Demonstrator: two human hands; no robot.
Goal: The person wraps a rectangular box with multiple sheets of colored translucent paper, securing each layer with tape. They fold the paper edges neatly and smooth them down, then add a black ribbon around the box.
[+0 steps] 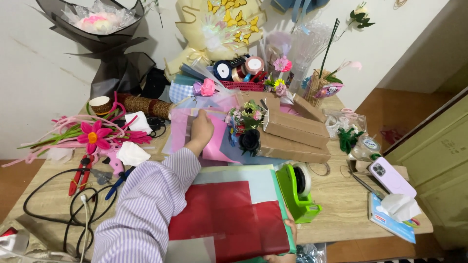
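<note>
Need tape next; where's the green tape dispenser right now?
In the head view, the green tape dispenser stands on the table, right of the red sheet, just in front of the cardboard boxes.

Green tape dispenser (298, 191), lilac phone (391, 177)

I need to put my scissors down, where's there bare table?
Bare wood shows between the green tape dispenser and the purple phone, and around the black cables near the red pliers. The back by the ribbon spools is crowded.
</note>
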